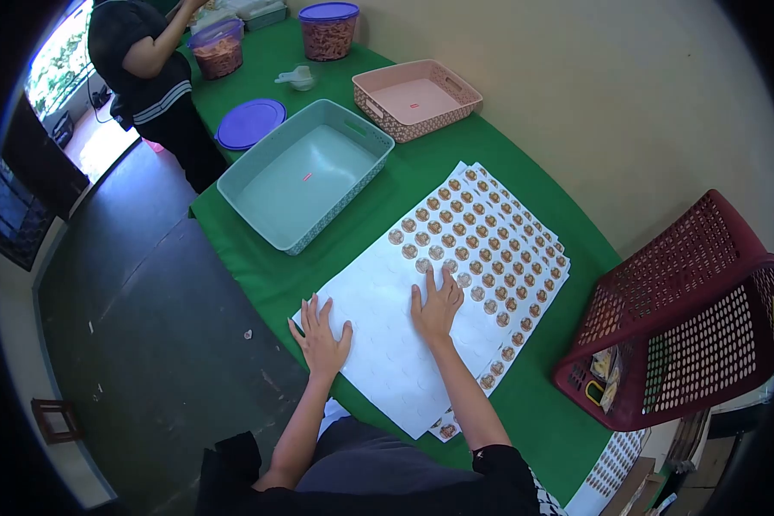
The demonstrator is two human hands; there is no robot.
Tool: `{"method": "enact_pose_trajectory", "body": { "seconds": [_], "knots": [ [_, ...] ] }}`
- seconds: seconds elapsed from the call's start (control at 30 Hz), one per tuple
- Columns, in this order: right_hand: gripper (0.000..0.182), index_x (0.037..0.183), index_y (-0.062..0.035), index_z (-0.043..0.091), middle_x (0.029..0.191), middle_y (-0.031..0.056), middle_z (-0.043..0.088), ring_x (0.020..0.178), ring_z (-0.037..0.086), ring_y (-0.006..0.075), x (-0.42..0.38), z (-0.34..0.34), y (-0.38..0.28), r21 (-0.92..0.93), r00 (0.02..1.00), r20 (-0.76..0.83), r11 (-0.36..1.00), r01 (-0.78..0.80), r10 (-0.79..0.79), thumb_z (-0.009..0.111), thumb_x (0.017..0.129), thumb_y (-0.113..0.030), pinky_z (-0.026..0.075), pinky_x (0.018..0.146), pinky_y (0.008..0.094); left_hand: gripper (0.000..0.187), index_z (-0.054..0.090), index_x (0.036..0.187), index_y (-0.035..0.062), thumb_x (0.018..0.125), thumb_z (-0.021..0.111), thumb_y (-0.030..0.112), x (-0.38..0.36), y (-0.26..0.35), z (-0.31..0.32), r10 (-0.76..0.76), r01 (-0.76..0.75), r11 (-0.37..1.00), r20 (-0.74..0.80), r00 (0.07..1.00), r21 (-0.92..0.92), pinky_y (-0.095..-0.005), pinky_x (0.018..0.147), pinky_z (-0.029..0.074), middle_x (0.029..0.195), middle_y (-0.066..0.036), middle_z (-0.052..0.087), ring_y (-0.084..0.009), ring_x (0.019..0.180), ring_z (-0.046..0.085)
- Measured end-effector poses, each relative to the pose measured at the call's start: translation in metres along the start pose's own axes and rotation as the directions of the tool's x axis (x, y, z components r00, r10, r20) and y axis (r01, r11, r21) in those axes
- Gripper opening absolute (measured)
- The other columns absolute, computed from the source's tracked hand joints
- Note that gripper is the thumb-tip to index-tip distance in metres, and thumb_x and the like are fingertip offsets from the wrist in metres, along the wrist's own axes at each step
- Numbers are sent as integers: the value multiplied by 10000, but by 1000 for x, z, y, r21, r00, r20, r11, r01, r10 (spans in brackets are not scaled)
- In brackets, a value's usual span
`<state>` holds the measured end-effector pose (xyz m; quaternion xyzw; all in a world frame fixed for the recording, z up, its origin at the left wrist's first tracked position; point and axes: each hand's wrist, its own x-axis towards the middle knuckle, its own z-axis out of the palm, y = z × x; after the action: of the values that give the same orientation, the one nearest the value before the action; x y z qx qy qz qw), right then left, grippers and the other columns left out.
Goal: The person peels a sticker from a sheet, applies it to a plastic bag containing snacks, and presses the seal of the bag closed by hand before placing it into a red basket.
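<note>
A stack of white sheets printed with round brown stickers (485, 255) lies on the green-covered table in front of me. On the top sheet the near-left part is bare white backing (378, 344) with faint round outlines, and stickers fill the far-right part. My left hand (322, 342) rests flat on the sheet's left edge, fingers spread. Over the border between bare backing and stickers lies my right hand (439, 310), its fingers stretched out and their tips touching the nearest stickers. I see nothing held in either hand.
Beyond the sheets stand a teal basket (297, 236) and a pink basket (417, 99). A purple lid (251, 123), a clear scoop (299, 78) and purple-lidded tubs (328, 34) sit farther back. At right leans a maroon basket (671, 284). Another person (142, 69) stands at the far left.
</note>
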<state>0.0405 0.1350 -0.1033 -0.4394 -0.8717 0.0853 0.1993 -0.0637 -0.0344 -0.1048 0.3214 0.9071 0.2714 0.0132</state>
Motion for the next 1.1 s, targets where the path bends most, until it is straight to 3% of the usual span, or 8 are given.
{"method": "enact_pose_trajectory", "body": {
  "seconds": [0.1,0.4,0.7,1.1],
  "knots": [
    [371,1113,-80,490,1203,190,329,1097,299,317,-1,2,1,22,998,-60,999,32,-30,463,789,-259,140,940,531,494,430,1139,101,710,556,312,-1,0,0,7,-7,1000,-8,1000,-4,-522,974,43,1263,-95,326,-256,1224,216],
    [267,984,-59,552,1179,141,382,1054,353,313,-3,5,2,95,993,-75,991,95,-88,497,755,-186,138,920,584,486,433,1131,101,709,559,307,0,0,0,6,-7,1000,-13,1000,-10,-525,972,51,1259,-92,329,-254,1220,220],
    [325,1064,-72,501,1184,133,381,1078,348,310,-3,8,0,-44,995,-10,994,97,-97,475,763,-191,147,896,619,486,431,1134,105,710,556,307,0,1,0,1,-1,1000,3,1000,0,-522,973,50,1263,-93,326,-253,1221,219],
    [370,1118,-70,466,1246,116,333,1092,338,308,-4,7,-1,-94,995,29,991,94,-91,448,778,-213,138,905,620,510,405,1155,97,708,567,285,1,2,-1,12,-12,1000,13,1000,1,-507,980,33,1275,-99,309,-264,1228,207]
  ]
}}
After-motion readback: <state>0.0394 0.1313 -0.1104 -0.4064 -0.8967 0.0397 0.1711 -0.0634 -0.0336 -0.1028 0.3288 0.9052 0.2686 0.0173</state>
